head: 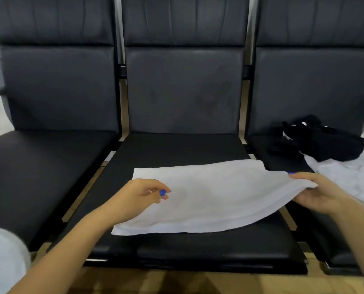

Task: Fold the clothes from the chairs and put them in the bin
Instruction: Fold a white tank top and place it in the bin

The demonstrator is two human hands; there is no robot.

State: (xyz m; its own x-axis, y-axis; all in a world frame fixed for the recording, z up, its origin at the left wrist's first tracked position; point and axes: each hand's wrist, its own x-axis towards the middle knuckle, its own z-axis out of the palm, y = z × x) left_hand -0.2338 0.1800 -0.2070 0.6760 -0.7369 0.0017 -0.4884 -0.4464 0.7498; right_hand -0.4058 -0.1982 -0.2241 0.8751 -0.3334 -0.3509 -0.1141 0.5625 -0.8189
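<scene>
From the head view I see a white garment (208, 198) spread on the middle chair seat (176, 151), flat and partly folded, its near edge a soft curve and its cloth thin and matte against the smooth black leather. My right hand (317, 194) grips the garment's right edge, thumb on top and fingers curled beneath, lifting that side clear of the seat; I judge this is to bring it across for the next fold. My left hand (142, 198) rests over the left part of the cloth with fingers loosely bent and holding nothing, probably to steady it. On the right chair seat (283, 166) a crumpled black garment (317, 143) lies partly on a wrinkled pale garment (351, 179), both waiting. A pale rounded thing (2, 262) sits at lower left; I cannot tell whether it is the bin
</scene>
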